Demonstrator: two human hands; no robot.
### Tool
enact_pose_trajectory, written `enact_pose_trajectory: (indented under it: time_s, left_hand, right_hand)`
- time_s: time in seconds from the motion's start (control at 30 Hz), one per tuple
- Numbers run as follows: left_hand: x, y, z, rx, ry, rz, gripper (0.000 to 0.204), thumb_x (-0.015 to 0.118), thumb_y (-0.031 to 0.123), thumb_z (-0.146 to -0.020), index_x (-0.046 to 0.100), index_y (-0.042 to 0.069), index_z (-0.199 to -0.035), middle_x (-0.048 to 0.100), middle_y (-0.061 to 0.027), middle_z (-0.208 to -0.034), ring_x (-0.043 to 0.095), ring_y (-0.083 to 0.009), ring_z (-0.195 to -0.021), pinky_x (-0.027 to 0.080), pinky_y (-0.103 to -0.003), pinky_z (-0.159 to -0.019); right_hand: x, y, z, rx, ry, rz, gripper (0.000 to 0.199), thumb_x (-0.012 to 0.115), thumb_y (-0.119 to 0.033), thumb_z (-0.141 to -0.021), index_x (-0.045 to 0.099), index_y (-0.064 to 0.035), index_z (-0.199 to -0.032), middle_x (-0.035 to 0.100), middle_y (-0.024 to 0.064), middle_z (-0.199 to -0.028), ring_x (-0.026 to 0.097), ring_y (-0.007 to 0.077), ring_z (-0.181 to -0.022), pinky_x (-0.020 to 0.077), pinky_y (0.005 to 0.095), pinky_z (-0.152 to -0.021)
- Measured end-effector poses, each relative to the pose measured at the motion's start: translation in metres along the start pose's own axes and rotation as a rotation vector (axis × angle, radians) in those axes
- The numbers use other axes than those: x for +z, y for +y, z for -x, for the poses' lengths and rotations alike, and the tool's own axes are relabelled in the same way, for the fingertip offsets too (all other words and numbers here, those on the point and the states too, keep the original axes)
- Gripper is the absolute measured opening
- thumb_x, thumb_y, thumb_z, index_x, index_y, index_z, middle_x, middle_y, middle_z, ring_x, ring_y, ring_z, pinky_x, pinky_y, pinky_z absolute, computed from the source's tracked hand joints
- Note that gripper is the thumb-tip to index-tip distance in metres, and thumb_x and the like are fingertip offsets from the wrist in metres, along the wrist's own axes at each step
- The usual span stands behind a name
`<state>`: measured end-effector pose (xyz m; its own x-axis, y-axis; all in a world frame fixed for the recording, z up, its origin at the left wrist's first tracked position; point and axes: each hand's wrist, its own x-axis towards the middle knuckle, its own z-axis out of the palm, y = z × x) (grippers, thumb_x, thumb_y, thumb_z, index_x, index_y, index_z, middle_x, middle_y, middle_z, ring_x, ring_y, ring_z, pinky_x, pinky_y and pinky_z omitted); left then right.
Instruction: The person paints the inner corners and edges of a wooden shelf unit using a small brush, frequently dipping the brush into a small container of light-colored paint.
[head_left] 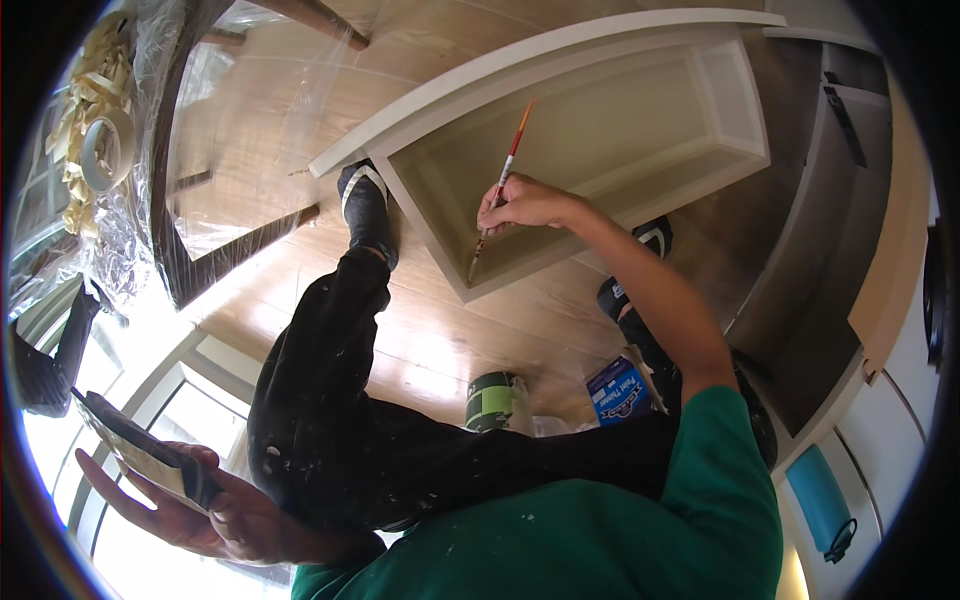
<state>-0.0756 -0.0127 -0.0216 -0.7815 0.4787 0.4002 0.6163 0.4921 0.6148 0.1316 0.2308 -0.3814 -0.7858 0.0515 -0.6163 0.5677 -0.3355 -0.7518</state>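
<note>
My right hand [524, 203] pinches a slim paintbrush [515, 148] with a red and white handle. Its bristles point down into the near left corner of a cream-coloured drawer [580, 150]; whether they touch the wood I cannot tell. At the lower left, my left hand [215, 515] supports a dark, shallow container [150, 450] with a cream-coloured inside, the thumb at its near edge and some fingers stretched out below. The container looks tilted from here, and its contents are hard to make out.
A green-labelled can [497, 402] and a blue box [620, 390] stand on the wooden floor beyond my leg. Plastic sheeting [150, 200] covers furniture at the left, with a tape roll [107, 150] on it. A grey cabinet [815, 240] stands right, near a teal cylinder [820, 495].
</note>
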Motion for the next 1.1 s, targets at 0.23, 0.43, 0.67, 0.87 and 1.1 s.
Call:
enact_pose_trajectory:
  time_s: [0.23, 0.43, 0.67, 0.87, 1.1]
  left_hand:
    - [0.001, 0.003, -0.002, 0.018, -0.020, -0.009, 0.125, 0.086, 0.064, -0.071, 0.022, 0.004, -0.160, 0.044, -0.0199, -0.148, 0.062, -0.0143, -0.089, 0.052, -0.022, -0.067]
    - [-0.006, 0.009, 0.004, -0.037, -0.046, 0.095, 0.128, 0.090, 0.055, -0.069, 0.018, 0.002, -0.160, 0.049, -0.0195, -0.143, 0.065, -0.0185, -0.096, 0.057, -0.028, -0.074]
    - [0.008, 0.032, 0.008, -0.045, -0.132, 0.594, 0.126, 0.096, 0.020, -0.065, 0.016, 0.003, -0.161, 0.054, -0.0147, -0.135, 0.056, -0.0305, -0.127, 0.050, -0.044, -0.108]
    - [0.009, 0.040, 0.021, 0.049, -0.348, 0.818, 0.117, 0.086, -0.007, -0.069, 0.015, 0.008, -0.161, 0.048, -0.0162, -0.140, 0.055, -0.0276, -0.127, 0.050, -0.041, -0.108]
    - [0.007, 0.027, 0.025, 0.158, -0.482, 0.777, 0.109, 0.085, -0.005, -0.072, 0.021, 0.003, -0.159, 0.053, -0.0165, -0.133, 0.060, -0.0254, -0.117, 0.053, -0.037, -0.096]
  right_hand:
    - [0.018, 0.036, -0.020, -0.186, 0.278, 0.435, 0.012, 0.069, -0.013, -0.084, 0.075, -0.0031, -0.089, 0.071, 0.0106, -0.076, 0.067, 0.0185, -0.070, 0.0524, 0.0337, -0.067]
    - [0.038, 0.031, -0.010, -0.194, 0.372, 0.502, 0.013, 0.067, -0.011, -0.083, 0.076, -0.0045, -0.089, 0.070, 0.0129, -0.075, 0.067, 0.0209, -0.069, 0.0524, 0.0341, -0.066]
    - [0.044, -0.033, 0.045, -0.078, 0.212, 0.357, 0.019, 0.073, -0.021, -0.086, 0.076, -0.0032, -0.090, 0.073, 0.0069, -0.077, 0.068, 0.0142, -0.072, 0.0537, 0.0302, -0.069]
    - [0.052, -0.101, 0.151, -0.217, 0.390, 0.339, 0.022, 0.072, -0.021, -0.088, 0.076, -0.0009, -0.094, 0.074, 0.0068, -0.079, 0.069, 0.0136, -0.073, 0.0543, 0.0290, -0.068]
    - [0.073, -0.143, 0.315, -0.349, 0.721, 0.412, 0.024, 0.068, -0.022, -0.096, 0.076, -0.0007, -0.104, 0.076, 0.0069, -0.089, 0.068, 0.0121, -0.079, 0.0530, 0.0277, -0.070]
